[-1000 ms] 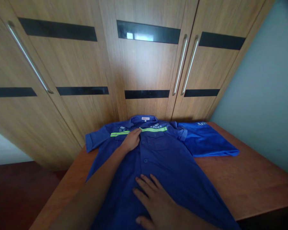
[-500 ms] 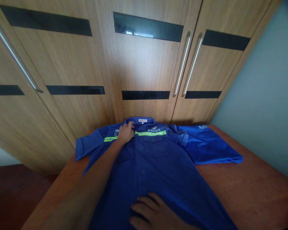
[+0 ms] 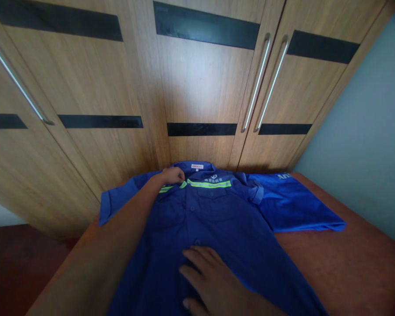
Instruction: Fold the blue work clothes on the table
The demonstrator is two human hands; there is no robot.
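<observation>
A dark blue short-sleeved work shirt (image 3: 217,237) lies spread front up, its collar at the far end. Across its chest runs a yellow-green reflective strip (image 3: 208,184), with white lettering above the right part. My left hand (image 3: 174,175) is closed at the front edge just below the collar, pinching the fabric there; the strip bends up beside its fingers. Lower down, my right hand (image 3: 212,278) rests on the shirt front with fingers spread, just below a button (image 3: 197,242). My left forearm covers part of the shirt's left side.
A folded brighter blue garment (image 3: 296,206) lies to the right, partly under the shirt's sleeve. Both lie on a reddish-brown wooden surface (image 3: 345,267). Behind it stands a wooden wardrobe (image 3: 200,87) with long metal handles. A pale wall (image 3: 358,136) is at the right.
My left hand has gone from fingers reaching toward the collar to curled at the shirt's front edge. The strip there has lifted and bent. My right hand has slid slightly up the shirt.
</observation>
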